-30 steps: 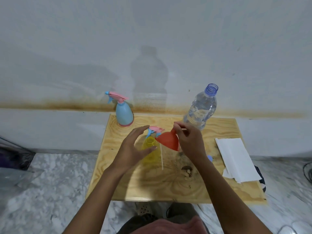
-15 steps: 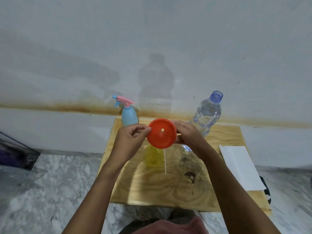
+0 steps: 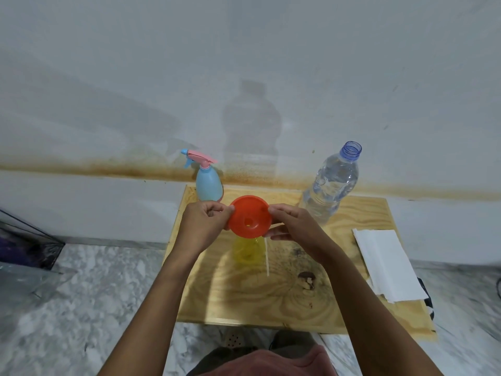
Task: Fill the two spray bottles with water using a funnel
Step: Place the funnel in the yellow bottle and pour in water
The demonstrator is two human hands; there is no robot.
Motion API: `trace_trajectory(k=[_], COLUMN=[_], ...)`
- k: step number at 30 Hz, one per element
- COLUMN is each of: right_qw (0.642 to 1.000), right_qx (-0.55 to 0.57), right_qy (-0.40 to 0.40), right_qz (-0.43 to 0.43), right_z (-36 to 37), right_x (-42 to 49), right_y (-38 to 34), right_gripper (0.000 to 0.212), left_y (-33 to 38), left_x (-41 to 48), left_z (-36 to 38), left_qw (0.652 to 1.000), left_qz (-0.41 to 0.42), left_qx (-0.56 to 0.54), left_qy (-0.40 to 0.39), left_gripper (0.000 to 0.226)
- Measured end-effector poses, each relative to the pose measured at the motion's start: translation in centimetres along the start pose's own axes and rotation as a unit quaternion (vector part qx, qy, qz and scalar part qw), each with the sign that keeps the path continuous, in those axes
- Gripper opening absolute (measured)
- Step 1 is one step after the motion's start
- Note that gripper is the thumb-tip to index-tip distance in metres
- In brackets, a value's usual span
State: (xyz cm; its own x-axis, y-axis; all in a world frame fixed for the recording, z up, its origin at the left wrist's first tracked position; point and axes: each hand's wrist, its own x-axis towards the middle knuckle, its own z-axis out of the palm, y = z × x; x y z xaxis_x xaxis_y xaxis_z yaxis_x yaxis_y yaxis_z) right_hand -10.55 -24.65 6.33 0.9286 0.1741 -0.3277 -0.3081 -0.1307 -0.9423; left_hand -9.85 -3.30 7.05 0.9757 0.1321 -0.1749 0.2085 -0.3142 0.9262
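Note:
An orange funnel (image 3: pixel 250 220) sits mouth-up over the neck of a yellow spray bottle (image 3: pixel 248 251) in the middle of the wooden board (image 3: pixel 339 302). My left hand (image 3: pixel 204 225) pinches the funnel's left rim and my right hand (image 3: pixel 294 223) grips its right rim. The yellow bottle's top is hidden under the funnel. A thin white tube (image 3: pixel 267 256) lies just right of the yellow bottle. A blue spray bottle (image 3: pixel 207 183) with a pink trigger head stands at the board's back left. An uncapped clear water bottle (image 3: pixel 330 183) stands at the back right.
Folded white paper towels (image 3: pixel 385 264) lie on the board's right side. A dark knot stain (image 3: pixel 306 276) marks the wood. The board sits on a marble floor (image 3: pixel 81 294) against a white wall; a dark object (image 3: pixel 24 245) lies at the far left.
The funnel turned from tilted in my right hand to mouth-up and came down onto the yellow bottle. My left hand moved from the bottle to the funnel's rim.

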Motion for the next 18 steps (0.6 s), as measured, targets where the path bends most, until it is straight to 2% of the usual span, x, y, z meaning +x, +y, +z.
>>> trace_trajectory(k=[10, 14, 16, 18], right_qw=[0.997, 0.993, 0.979, 0.947], right_qx=[-0.043, -0.087, -0.129, -0.175], right_qy=[0.058, 0.08, 0.143, 0.239], right_qz=[0.029, -0.014, -0.064, -0.125], right_z=[0.7, 0.5, -0.1, -1.1], right_x=[0.4, 0.0, -0.5, -1.2], right_y=[1.6, 1.7, 2.0, 2.5], right_gripper=[0.026, 0.026, 0.024, 0.025], left_y=[-1.4, -1.7, -1.9, -1.9], left_x=[0.4, 0.4, 0.4, 0.2], left_z=[1.4, 1.9, 2.2, 2.5], left_qw=[0.999, 0.999, 0.999, 0.998], left_qz=[-0.016, 0.001, 0.008, 0.014], left_qx=[0.028, 0.036, 0.036, 0.035], left_qy=[-0.004, 0.016, 0.029, 0.043], left_gripper=[0.016, 0.01, 0.008, 0.008])
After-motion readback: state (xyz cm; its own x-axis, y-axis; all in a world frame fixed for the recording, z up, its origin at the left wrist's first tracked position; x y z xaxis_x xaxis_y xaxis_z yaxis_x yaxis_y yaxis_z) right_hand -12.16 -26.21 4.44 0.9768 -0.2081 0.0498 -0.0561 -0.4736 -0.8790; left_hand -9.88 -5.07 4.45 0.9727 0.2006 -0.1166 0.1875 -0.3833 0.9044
